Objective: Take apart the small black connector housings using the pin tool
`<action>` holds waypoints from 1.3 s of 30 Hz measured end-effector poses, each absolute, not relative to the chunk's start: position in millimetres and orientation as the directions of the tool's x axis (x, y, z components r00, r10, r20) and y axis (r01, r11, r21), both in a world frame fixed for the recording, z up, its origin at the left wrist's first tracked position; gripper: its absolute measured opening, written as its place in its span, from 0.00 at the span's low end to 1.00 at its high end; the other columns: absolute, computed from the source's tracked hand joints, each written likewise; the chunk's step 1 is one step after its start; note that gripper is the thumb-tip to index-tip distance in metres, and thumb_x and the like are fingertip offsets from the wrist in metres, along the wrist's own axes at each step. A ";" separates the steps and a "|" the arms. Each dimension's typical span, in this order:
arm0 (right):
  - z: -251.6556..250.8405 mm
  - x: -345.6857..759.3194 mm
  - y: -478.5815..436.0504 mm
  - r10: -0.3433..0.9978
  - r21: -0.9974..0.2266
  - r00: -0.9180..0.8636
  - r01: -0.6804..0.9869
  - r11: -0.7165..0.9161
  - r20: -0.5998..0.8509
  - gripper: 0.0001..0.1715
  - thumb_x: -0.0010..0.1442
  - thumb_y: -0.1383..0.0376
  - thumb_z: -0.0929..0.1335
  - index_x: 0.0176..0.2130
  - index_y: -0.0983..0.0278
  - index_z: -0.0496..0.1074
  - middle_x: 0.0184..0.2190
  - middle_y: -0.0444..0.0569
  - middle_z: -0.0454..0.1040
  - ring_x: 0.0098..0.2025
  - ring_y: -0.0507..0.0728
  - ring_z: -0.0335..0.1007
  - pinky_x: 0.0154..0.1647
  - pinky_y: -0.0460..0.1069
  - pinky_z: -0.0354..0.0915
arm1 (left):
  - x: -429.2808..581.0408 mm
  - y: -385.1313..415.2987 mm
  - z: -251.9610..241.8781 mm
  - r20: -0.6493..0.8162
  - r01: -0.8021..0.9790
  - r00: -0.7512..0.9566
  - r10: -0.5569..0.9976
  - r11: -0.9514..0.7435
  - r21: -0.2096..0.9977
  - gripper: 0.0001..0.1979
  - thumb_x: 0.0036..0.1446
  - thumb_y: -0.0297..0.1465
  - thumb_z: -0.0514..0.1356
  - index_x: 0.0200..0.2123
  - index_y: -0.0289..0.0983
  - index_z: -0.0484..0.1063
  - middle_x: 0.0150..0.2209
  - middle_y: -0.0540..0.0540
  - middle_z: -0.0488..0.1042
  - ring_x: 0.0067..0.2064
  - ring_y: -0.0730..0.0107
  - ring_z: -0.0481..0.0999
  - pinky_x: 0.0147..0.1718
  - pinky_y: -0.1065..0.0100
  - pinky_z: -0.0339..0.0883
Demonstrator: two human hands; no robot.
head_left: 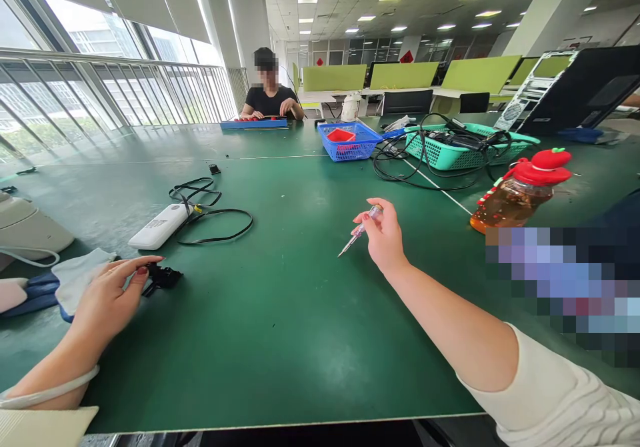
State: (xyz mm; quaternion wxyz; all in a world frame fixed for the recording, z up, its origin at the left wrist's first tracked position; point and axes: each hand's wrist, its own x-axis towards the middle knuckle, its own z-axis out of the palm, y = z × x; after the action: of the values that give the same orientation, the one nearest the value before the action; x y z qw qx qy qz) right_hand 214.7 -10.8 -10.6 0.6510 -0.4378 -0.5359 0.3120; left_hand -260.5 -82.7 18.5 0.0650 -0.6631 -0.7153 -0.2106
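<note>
My right hand is closed around a small clear-handled screwdriver, its metal tip pointing down-left just above the green table. My left hand rests on the table at the left, fingers stretched out, fingertips touching a small black part. A white cloth lies just behind that hand.
A white power strip with a black cable lies left of centre. A blue basket, a teal basket of cables and a red-capped bottle stand further back. Another person sits at the far end.
</note>
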 end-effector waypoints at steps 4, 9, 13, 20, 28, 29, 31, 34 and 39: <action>-10.2 214.8 -11.2 0.878 -0.905 0.224 0.070 0.419 0.424 0.21 0.60 0.54 0.68 0.49 0.57 0.61 0.31 0.40 0.74 0.26 0.53 0.73 0.35 0.56 0.74 | -258.0 -82.1 18.8 0.359 0.983 -0.074 0.931 0.009 0.181 0.25 0.61 0.43 0.45 0.47 0.40 0.78 0.47 0.41 0.78 0.52 0.52 0.73 0.52 0.53 0.67; -10.9 214.7 -10.6 0.874 -0.901 0.221 0.072 0.428 0.433 0.20 0.60 0.54 0.68 0.49 0.57 0.61 0.31 0.41 0.74 0.26 0.53 0.73 0.35 0.56 0.75 | -248.2 -84.8 23.2 0.322 0.989 -0.070 0.944 0.023 0.147 0.26 0.62 0.43 0.46 0.49 0.40 0.78 0.50 0.41 0.78 0.54 0.54 0.73 0.56 0.53 0.66; -10.7 214.6 -10.9 0.872 -0.899 0.220 0.078 0.432 0.438 0.21 0.60 0.54 0.68 0.49 0.57 0.62 0.31 0.41 0.74 0.26 0.53 0.73 0.34 0.56 0.75 | -245.2 -85.0 24.6 0.310 0.990 -0.082 0.947 0.041 0.138 0.27 0.63 0.44 0.44 0.51 0.40 0.77 0.50 0.41 0.78 0.54 0.52 0.73 0.55 0.52 0.66; -10.3 215.1 -11.9 0.876 -0.905 0.226 0.075 0.420 0.425 0.21 0.60 0.54 0.68 0.49 0.57 0.62 0.31 0.41 0.74 0.26 0.54 0.73 0.36 0.57 0.74 | -250.9 -83.7 23.0 0.267 0.986 -0.104 0.958 0.064 0.152 0.27 0.64 0.43 0.43 0.52 0.39 0.76 0.49 0.40 0.77 0.54 0.53 0.73 0.52 0.56 0.67; -11.6 214.8 -10.5 0.873 -0.898 0.214 0.082 0.432 0.439 0.21 0.60 0.53 0.68 0.49 0.57 0.62 0.31 0.41 0.74 0.26 0.53 0.73 0.35 0.57 0.75 | -251.3 -81.3 21.9 0.267 0.986 -0.092 0.959 0.050 0.160 0.26 0.63 0.41 0.43 0.51 0.39 0.76 0.46 0.41 0.79 0.51 0.53 0.74 0.50 0.57 0.68; -11.6 214.8 -10.5 0.873 -0.899 0.213 0.081 0.431 0.438 0.21 0.60 0.53 0.69 0.49 0.57 0.62 0.31 0.41 0.74 0.26 0.53 0.73 0.35 0.57 0.75 | -251.6 -81.2 21.5 0.265 0.986 -0.090 0.960 0.049 0.157 0.25 0.63 0.40 0.44 0.51 0.39 0.76 0.46 0.42 0.79 0.51 0.53 0.74 0.50 0.58 0.68; -11.7 214.9 -10.4 0.872 -0.898 0.214 0.079 0.433 0.439 0.21 0.60 0.53 0.69 0.49 0.57 0.62 0.31 0.41 0.74 0.26 0.54 0.73 0.35 0.57 0.75 | -253.1 -81.0 20.6 0.252 0.987 -0.086 0.964 0.048 0.151 0.25 0.62 0.38 0.45 0.52 0.39 0.75 0.45 0.43 0.80 0.50 0.55 0.74 0.50 0.58 0.68; -12.3 215.4 -10.2 0.868 -0.893 0.211 0.092 0.441 0.450 0.21 0.61 0.53 0.68 0.49 0.57 0.62 0.31 0.41 0.74 0.26 0.53 0.73 0.35 0.56 0.75 | -255.4 -80.2 19.8 0.241 0.988 -0.083 0.967 0.049 0.144 0.24 0.62 0.36 0.45 0.53 0.39 0.74 0.43 0.44 0.81 0.49 0.56 0.75 0.49 0.59 0.68; -12.4 215.6 -10.1 0.868 -0.891 0.198 0.099 0.444 0.455 0.20 0.61 0.53 0.68 0.50 0.56 0.62 0.32 0.41 0.74 0.26 0.53 0.73 0.35 0.56 0.75 | -253.2 -79.7 23.6 0.274 0.989 -0.124 0.954 0.099 0.105 0.26 0.62 0.40 0.44 0.54 0.40 0.75 0.41 0.42 0.80 0.47 0.53 0.75 0.45 0.58 0.69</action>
State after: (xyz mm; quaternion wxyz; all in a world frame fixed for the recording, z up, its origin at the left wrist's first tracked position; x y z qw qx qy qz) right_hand 215.6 -10.1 -12.4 0.6411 -0.4337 -0.5576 0.3001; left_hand -253.2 -79.7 23.6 0.0678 -0.6582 -0.7381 -0.1319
